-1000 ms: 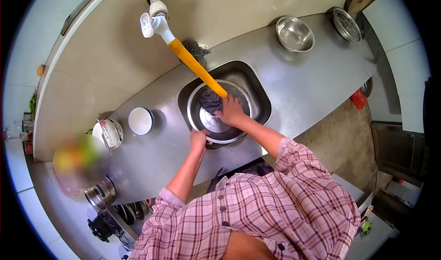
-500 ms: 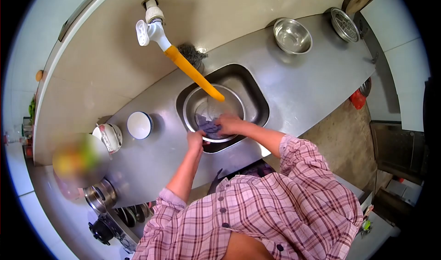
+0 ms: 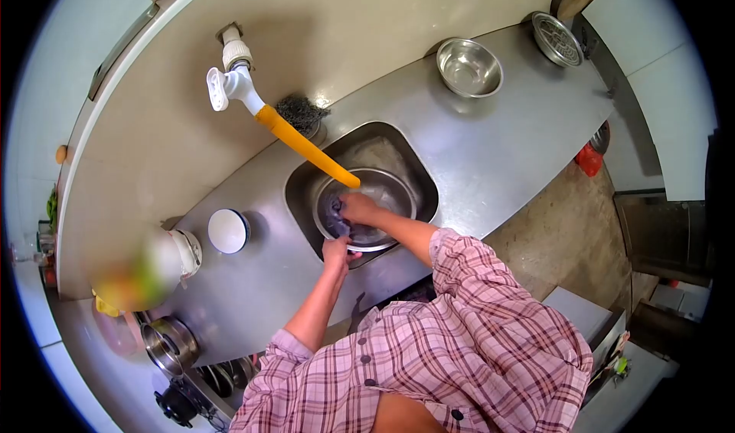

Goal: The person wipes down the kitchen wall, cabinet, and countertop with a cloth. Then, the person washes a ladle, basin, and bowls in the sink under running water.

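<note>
While the left hand (image 3: 337,252) grips the near rim of the metal basin (image 3: 396,198), its fingers pinching the edge, the right hand (image 3: 358,208) holds a dark cloth (image 3: 333,223) at the basin's left inner side — its fingers bunched on the fabric. The basin sits in the sink (image 3: 417,160), beneath the end of a yellow hose (image 3: 308,149) (fitted to a white tap (image 3: 243,88)); a white bowl (image 3: 227,231) stands leftward on the table (image 3: 528,119).

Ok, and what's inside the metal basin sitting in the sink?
Inside the metal basin, a dark cloth lies along the left side, with the right hand on it. Bare metal shows to the right. Whatever is under the cloth or hand is hidden.
</note>
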Demonstrator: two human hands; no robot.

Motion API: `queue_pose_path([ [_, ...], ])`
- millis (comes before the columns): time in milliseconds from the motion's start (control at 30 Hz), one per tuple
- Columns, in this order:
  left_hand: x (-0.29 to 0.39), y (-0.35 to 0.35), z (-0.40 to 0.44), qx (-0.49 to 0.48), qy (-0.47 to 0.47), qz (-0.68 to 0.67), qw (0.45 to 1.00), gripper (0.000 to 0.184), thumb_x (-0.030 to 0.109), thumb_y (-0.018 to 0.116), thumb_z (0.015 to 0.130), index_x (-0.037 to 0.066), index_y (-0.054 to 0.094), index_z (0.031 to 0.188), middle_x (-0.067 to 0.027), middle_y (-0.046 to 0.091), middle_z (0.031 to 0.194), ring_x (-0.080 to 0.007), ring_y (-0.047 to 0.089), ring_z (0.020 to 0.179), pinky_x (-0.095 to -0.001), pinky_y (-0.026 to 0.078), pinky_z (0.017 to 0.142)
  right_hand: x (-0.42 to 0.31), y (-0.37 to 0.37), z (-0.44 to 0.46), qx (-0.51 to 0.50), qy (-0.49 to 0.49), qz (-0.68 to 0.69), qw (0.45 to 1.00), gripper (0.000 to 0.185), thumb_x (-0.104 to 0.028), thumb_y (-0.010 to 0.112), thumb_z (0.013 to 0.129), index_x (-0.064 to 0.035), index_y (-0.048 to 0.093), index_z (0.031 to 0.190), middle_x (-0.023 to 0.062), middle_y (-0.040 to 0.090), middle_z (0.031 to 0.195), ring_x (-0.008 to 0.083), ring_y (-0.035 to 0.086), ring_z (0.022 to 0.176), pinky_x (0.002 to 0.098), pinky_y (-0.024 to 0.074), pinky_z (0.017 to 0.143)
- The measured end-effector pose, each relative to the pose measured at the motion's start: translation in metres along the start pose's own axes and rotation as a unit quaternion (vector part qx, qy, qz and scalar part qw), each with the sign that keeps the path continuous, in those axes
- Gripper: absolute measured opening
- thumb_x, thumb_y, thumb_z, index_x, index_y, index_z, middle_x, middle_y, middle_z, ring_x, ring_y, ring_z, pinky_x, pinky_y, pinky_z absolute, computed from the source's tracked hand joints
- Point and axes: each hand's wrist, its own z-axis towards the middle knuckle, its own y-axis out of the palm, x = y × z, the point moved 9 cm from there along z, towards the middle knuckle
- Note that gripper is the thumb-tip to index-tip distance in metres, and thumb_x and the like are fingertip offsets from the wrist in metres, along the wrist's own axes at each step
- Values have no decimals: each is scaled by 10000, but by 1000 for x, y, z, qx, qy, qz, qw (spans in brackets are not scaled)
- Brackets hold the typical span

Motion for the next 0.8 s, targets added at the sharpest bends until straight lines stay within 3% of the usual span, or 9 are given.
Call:
queue_pose_path([
  [100, -12, -12, 23, 9, -47, -33, 998, 161, 1, 558, 790, -70, 502, 922, -143, 565, 801, -268, 592, 544, -360, 587, 437, -20, -4, -7, -91, -67, 16, 993, 284, -297, 668, 713, -105, 723, 915, 174, 700, 878, 350, 671, 845, 461, 528, 759],
  [167, -23, -16, 34, 13, -102, -108, 989, 125, 14, 537, 816, -55, 511, 917, -143, 569, 813, -263, 593, 543, -362, 599, 464, -42, -42, -29, -76, -48, 53, 995, 307, -321, 681, 690, -88, 711, 887, 179, 690, 870, 365, 658, 841, 465, 517, 755],
  [233, -43, -20, 56, 6, -157, -179, 971, 85, 42, 498, 868, -23, 530, 912, -134, 584, 822, -261, 618, 584, -351, 609, 507, -58, -88, -54, -6, 32, 133, 991, 341, -308, 687, 685, -22, 667, 870, 206, 666, 869, 390, 636, 837, 466, 504, 756],
  [367, -40, 5, 58, -58, -178, -263, 947, 131, 80, 498, 928, 18, 599, 982, -118, 654, 932, -246, 682, 766, -326, 615, 632, -122, -143, -112, 159, -143, 47, 976, 307, -271, 702, 652, -43, 635, 848, 184, 621, 876, 362, 600, 816, 457, 482, 708],
  [467, 25, 57, -14, -259, -134, -276, 916, 178, 185, 507, 964, 72, 633, 1020, -117, 677, 1011, -235, 693, 830, -377, 613, 726, -141, -151, -149, 227, -209, 0, 951, 295, -197, 717, 628, -64, 600, 864, 147, 578, 931, 330, 557, 854, 450, 446, 711],
  [500, 4, 53, 22, -294, -134, -288, 902, 222, 280, 518, 969, 113, 647, 1037, -100, 689, 1037, -234, 694, 859, -427, 605, 769, -135, -145, -154, 252, -238, -2, 938, 308, -175, 720, 623, -68, 588, 880, 137, 560, 957, 323, 538, 867, 448, 432, 722],
  [600, 19, 69, -7, -250, -164, -331, 895, 223, 288, 527, 964, 119, 650, 1041, -83, 695, 1015, -235, 693, 859, -424, 604, 766, -127, -146, -164, 291, -281, -4, 915, 385, -113, 732, 602, -62, 563, 943, 128, 533, 1040, 328, 519, 891, 440, 405, 783],
  [733, 18, 65, -19, -222, -255, -419, 843, 163, 225, 559, 942, 146, 664, 1038, -42, 707, 953, -169, 691, 731, -241, 574, 506, -122, -167, -161, 369, -271, -11, 889, 390, -105, 706, 637, -57, 541, 987, 142, 528, 1052, 337, 517, 900, 445, 397, 781],
  [800, 7, 67, -21, -215, -321, -427, 818, 272, 154, 482, 951, 53, 591, 1178, -159, 643, 1116, -119, 626, 569, -165, 511, 418, -115, -181, -158, 422, -247, 9, 872, 364, -97, 691, 657, -57, 539, 985, 149, 529, 1043, 337, 518, 907, 446, 396, 779],
])
